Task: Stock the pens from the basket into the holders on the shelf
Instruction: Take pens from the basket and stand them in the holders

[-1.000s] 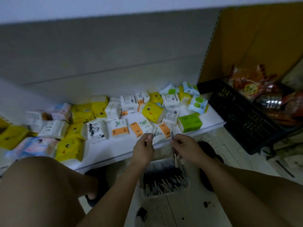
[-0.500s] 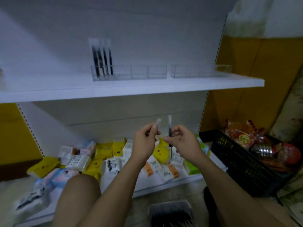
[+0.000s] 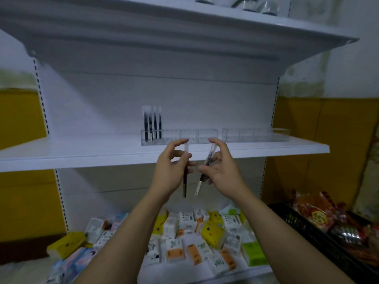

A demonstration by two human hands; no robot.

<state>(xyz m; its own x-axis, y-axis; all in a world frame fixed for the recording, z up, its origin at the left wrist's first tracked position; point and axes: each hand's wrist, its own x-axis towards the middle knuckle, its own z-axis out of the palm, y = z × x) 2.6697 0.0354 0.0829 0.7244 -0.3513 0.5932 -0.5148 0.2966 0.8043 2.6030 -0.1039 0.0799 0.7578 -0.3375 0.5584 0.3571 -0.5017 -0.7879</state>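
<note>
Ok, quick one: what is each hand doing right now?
Left hand: holding a dark pen, roughly upright.
Right hand: holding a white-tipped pen, tilted.

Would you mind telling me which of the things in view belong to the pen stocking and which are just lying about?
Job: left hand gripping one pen; right hand holding another pen; left holder with four stocked pens; right holder; middle shelf.
Lying about: tissue packs; black crate; snack packets; jars up top.
</note>
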